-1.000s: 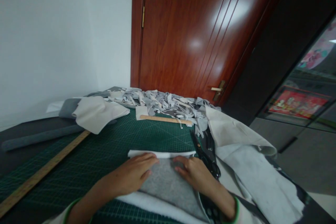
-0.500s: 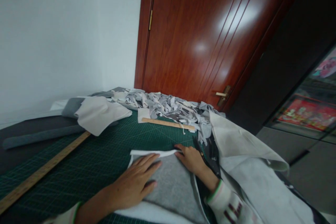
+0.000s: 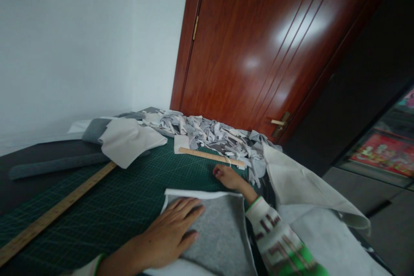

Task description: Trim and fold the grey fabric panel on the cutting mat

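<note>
The work in hand is smoothing layered cloth on a green cutting mat (image 3: 129, 198). The left hand (image 3: 170, 235) is pressing down flat and open, fingers spread, on a gray felt panel (image 3: 220, 233), gripping nothing. That panel is lying directly under the left hand and running toward the person, with a white backing layer (image 3: 203, 192) showing along its far edge. The right hand (image 3: 228, 177) is off the cloth, lying just beyond the panel's far corner with its fingers loosely curled; whether the fingertips are pinching anything small is impossible to tell.

Just ahead of the right hand, a short wooden ruler (image 3: 210, 156) is lying across the mat, with a small white fabric square (image 3: 181, 143) near its far end. Beyond both, a heap of gray and white fabric scraps (image 3: 213, 138) is spilling along the foot of a wooden door. Right of the right forearm, a large cream fabric sheet (image 3: 307, 189) is draping over the mat's edge and crowding the work. Left of the left hand, a long wooden ruler (image 3: 58, 215) is slanting across the mat, while a cream cloth piece (image 3: 129, 142) and a dark gray fabric roll (image 3: 54, 166) are lying further out on the dark surface (image 3: 42, 155).
</note>
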Demonstrator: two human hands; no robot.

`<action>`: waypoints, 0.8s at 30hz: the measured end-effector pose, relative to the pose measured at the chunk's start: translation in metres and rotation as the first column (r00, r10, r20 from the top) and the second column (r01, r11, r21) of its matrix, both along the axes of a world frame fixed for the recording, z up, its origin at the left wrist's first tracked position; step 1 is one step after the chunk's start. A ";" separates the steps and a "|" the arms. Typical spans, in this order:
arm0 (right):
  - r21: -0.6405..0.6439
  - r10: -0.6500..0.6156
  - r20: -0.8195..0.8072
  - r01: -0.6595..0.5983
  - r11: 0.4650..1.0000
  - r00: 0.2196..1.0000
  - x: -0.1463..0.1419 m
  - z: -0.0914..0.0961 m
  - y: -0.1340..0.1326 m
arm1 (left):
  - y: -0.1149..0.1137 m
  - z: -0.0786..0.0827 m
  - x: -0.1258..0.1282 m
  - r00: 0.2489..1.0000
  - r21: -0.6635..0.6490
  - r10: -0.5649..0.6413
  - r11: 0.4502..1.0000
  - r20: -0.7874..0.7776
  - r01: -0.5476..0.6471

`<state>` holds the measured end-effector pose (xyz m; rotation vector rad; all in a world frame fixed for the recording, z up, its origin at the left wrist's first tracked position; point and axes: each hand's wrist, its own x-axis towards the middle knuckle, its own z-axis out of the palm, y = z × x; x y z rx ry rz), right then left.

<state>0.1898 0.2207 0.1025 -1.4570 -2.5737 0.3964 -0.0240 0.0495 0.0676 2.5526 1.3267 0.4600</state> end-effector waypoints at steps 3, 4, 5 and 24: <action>-0.014 0.050 -0.045 -0.051 0.999 0.998 -0.003 0.002 0.004 | -0.001 0.001 -0.001 1.000 0.000 0.000 1.000 0.011 0.000; -0.010 0.044 -0.060 -0.045 0.999 0.997 -0.001 0.003 0.003 | -0.001 0.000 -0.001 1.000 0.015 0.003 1.000 0.026 -0.003; -0.002 0.034 -0.075 -0.034 0.999 0.997 0.002 0.005 0.000 | -0.001 -0.002 -0.002 0.999 0.034 0.009 0.999 0.040 -0.010; 0.044 0.141 -0.274 -0.134 0.990 0.951 0.015 0.001 -0.082 | 0.016 -0.014 -0.008 0.966 0.165 0.255 0.952 0.043 -0.258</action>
